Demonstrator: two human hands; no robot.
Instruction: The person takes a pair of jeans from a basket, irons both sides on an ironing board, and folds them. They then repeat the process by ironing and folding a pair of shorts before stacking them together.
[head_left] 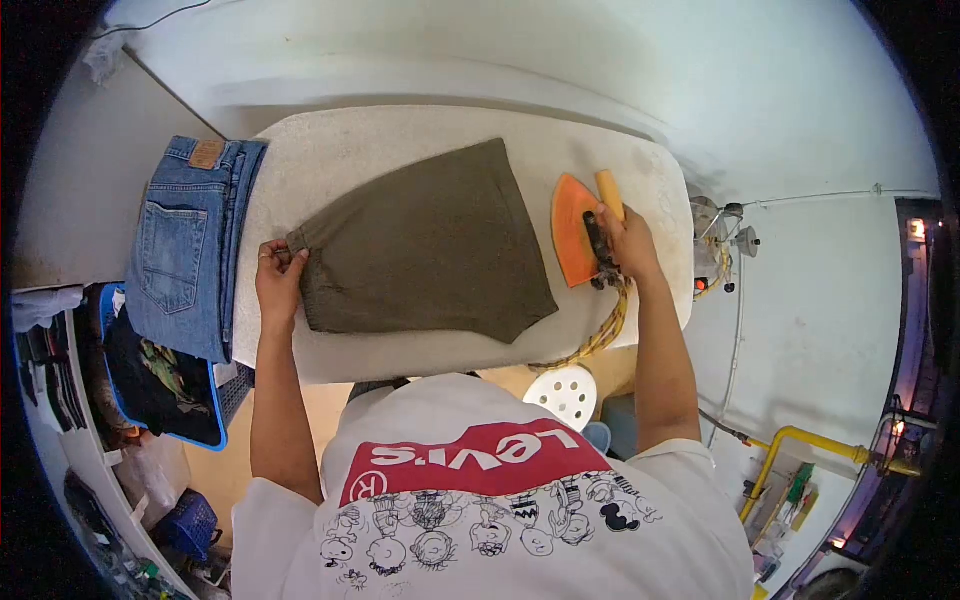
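Note:
Dark olive shorts (420, 240) lie folded flat on the pale padded board (350, 130), with the elastic waistband at the left. My left hand (279, 277) pinches the upper corner of that waistband between thumb and fingers. To the right of the shorts, my right hand (628, 243) is closed on an iron (574, 230) with an orange body and a yellow handle. The iron is apart from the cloth, its tip pointing toward the far side. A yellow patterned cord (600, 340) runs from its rear over the board's near edge.
Folded blue jeans (185, 245) hang over the board's left end. Below them is a blue-rimmed basket (218, 400) with dark clothes. A white perforated stool (562, 396) stands under the near edge. Yellow pipe (820, 440) and metal fittings (712, 245) are at the right.

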